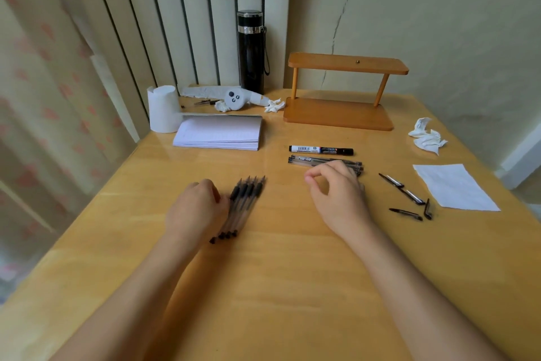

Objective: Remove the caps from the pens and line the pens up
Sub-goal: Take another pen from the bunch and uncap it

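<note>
Where the wooden table (278,287) meets the curtain on the left, a white paper roll (162,109) stands upright, with a stack of lined paper (218,134) just beside it. Nearer the person, the left hand (194,207) rests on the tabletop with its fingers curled, knuckles against a row of uncapped pens (241,207). There look to be four or five of them, though motion blur makes the count unsure. They lie side by side, touching, tips pointing away and a little to the right. Whether the left hand pinches anything I cannot tell; the fingertips are hidden.

Behind, a black thermos (251,52) stands against the wall, and a small white device (235,99) lies by crumpled tissue. Right of that sits a low wooden shelf (341,91).

In front of the shelf, a black-and-white marker (320,150) lies crosswise, cap on. Just below it, a few clear pens (322,161) lie crosswise together, their right ends covered by the right hand (336,194). That hand hovers over them with thumb and forefinger nearly meeting in a ring and nothing visible between them.

Further right, loose black caps (409,198) are scattered on the table, well apart from the lined row. Beyond them lie a flat white paper sheet (455,187) and another crumpled tissue (427,136).
</note>
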